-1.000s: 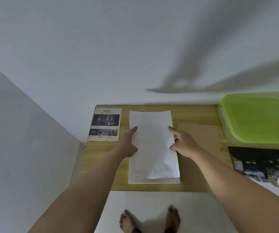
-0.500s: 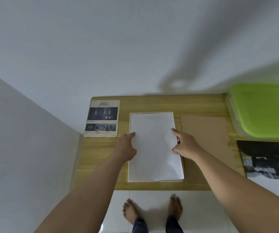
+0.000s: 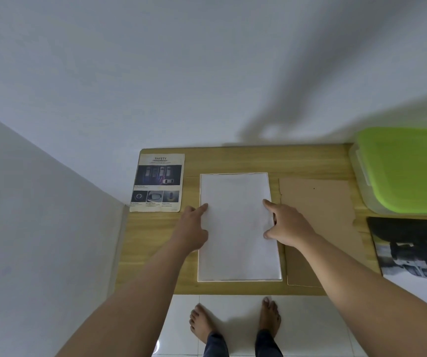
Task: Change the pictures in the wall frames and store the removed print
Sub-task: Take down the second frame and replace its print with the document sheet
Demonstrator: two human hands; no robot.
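A white sheet (image 3: 237,228), blank side up, lies flat inside a thin white frame (image 3: 240,280) on the wooden table (image 3: 153,243). My left hand (image 3: 192,228) rests at the sheet's left edge, its forefinger tip on the paper. On the right edge lies my right hand (image 3: 288,224), forefinger and thumb spread and touching the sheet. Neither hand grips anything. A "SAFETY" print (image 3: 158,182) with dark photos lies at the table's far left. A brown cardboard backing (image 3: 318,210) lies right of the frame.
A clear plastic box with a green lid (image 3: 405,168) stands at the back right. A dark photo print (image 3: 413,256) lies at the right edge. White walls close the back and left. My bare feet (image 3: 235,323) stand on white floor tiles below the table's front edge.
The white sheet was skewed over the frame a second ago; it now sits square within it. Both hands slid slightly along its edges.
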